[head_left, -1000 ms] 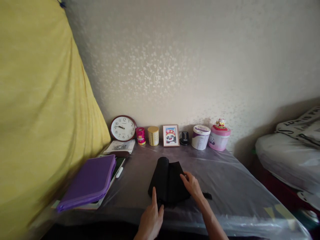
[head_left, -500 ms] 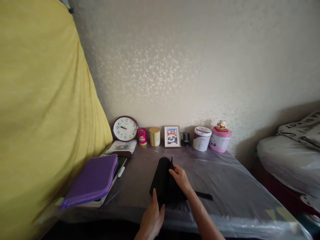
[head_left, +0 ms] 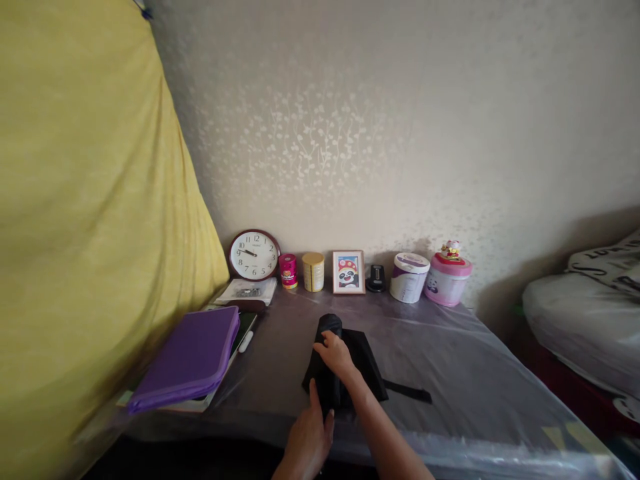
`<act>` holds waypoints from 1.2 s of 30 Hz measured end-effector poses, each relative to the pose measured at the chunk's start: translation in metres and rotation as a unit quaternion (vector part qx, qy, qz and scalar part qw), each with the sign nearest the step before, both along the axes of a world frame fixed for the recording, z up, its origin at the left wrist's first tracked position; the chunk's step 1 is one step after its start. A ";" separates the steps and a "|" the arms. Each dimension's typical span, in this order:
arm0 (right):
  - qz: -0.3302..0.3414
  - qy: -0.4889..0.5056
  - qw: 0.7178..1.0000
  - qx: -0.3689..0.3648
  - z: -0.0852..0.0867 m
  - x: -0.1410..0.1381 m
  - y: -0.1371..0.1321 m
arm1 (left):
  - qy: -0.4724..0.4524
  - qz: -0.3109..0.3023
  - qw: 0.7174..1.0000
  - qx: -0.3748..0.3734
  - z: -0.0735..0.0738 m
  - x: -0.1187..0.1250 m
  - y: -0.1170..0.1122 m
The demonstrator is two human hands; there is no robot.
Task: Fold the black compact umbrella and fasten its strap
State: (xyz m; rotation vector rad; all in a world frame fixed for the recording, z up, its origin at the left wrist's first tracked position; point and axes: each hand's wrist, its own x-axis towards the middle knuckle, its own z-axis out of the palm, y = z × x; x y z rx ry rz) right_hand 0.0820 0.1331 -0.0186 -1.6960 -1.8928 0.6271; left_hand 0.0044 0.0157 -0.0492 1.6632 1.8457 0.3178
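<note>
A black fabric roll (head_left: 321, 373) lies on the table in front of me, partly rolled up. Its loose flat part (head_left: 364, 363) spreads to the right, and a narrow black strap (head_left: 410, 391) runs out from it. My right hand (head_left: 334, 352) is closed over the upper part of the roll, fingers bent on its top. At the near end, my left hand (head_left: 309, 430) grips the roll with index finger and thumb on either side; its other fingers are partly hidden.
A purple zip folder (head_left: 185, 357) lies on books at the left, beside a yellow curtain (head_left: 100, 200). Along the wall stand a clock (head_left: 255, 255), a pink can (head_left: 288, 271), a yellow can (head_left: 313, 272), a panda picture frame (head_left: 349, 272), a black item (head_left: 376, 278) and two tubs (head_left: 409, 279).
My right hand has moved left from the raised flap onto the top of the roll. The flap now lies flatter to the right. My left hand stays at the near end.
</note>
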 end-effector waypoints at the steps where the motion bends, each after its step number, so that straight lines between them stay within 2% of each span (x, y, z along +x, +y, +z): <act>1: 0.003 -0.010 1.000 0.000 0.000 -0.001 -0.001 | 0.000 -0.001 1.000 -0.001 0.001 0.000 0.000; 11: 0.044 -0.071 0.996 0.003 0.001 -0.007 -0.009 | 0.021 0.011 1.000 -0.006 -0.002 0.000 -0.003; 16: 0.069 -0.078 0.995 0.002 0.003 -0.006 -0.009 | -0.019 0.020 0.998 0.049 -0.002 -0.006 -0.012; 20: 0.083 -0.078 0.993 0.007 0.006 -0.005 -0.010 | -0.030 -0.006 0.997 0.074 0.003 -0.009 -0.012; 24: 0.095 -0.074 0.993 0.012 0.006 -0.004 -0.013 | -0.013 -0.049 0.998 0.039 0.005 -0.007 -0.006; 28: 0.118 -0.052 0.991 0.018 0.004 0.000 -0.020 | 0.000 -0.047 0.999 0.022 0.003 -0.004 -0.004; 31: 0.157 0.008 0.986 0.048 0.003 0.007 -0.032 | -0.008 -0.032 0.999 0.025 0.000 -0.003 -0.005; 36: 0.193 0.095 0.962 0.167 -0.004 0.024 -0.061 | -0.001 -0.018 1.000 0.023 -0.006 -0.002 -0.006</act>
